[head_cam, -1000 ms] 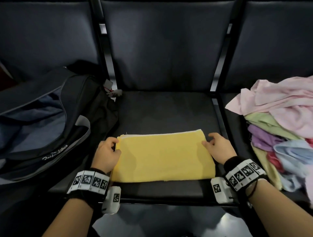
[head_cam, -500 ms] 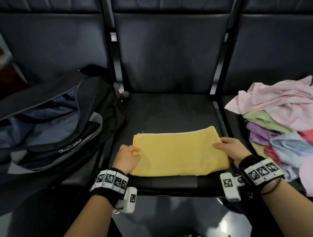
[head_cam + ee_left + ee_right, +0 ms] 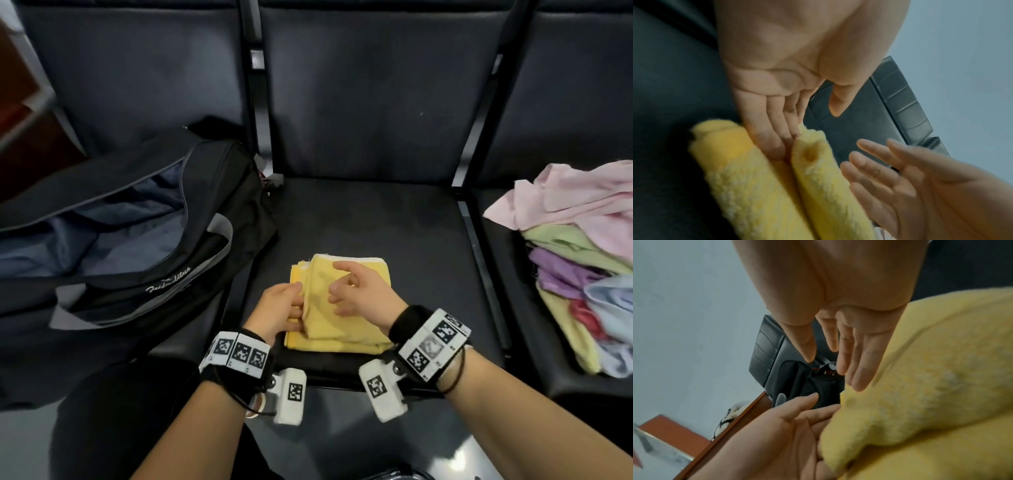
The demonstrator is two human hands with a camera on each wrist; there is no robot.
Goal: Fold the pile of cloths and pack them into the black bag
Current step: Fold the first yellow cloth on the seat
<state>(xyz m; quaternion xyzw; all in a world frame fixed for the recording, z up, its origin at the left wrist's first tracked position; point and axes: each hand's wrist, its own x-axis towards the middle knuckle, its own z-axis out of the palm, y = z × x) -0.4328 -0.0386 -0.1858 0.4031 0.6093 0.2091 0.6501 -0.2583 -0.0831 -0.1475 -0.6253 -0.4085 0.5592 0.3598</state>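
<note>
Yellow terry fabric: the yellow cloth (image 3: pixel 342 318) lies folded into a thick, roughly square stack near the front edge of the middle seat (image 3: pixel 370 219), between the open black bag (image 3: pixel 144 246) on the left seat and the pile of cloths (image 3: pixel 579 253) on the right seat. The nap looks soft and fluffy in both wrist views; the piece is judged light, limp and compressible, unlikely to slip but liable to spring open at its loose top flap, whose left edge stands slightly raised. A sound hold would therefore be a pinch across the whole stack at a folded edge, or one flat palm beneath and one on top, so that all layers travel together into the bag.

Left hand (image 3: pixel 279 308): palm turned inward at the stack's left edge, fingers straight and slid between the upper and lower layers, as the left wrist view shows (image 3: pixel 774 129); it supports the fold rather than clenching it. Right hand (image 3: pixel 359 294): poised over the top layer with fingers spread and relaxed, grasping nothing; whether the fingertips touch the fabric cannot be told. Both forearms reach in from the front of the seat, wrists close together. The fold appears nearly complete, with the bagging step and the remaining pile not yet addressed.
</note>
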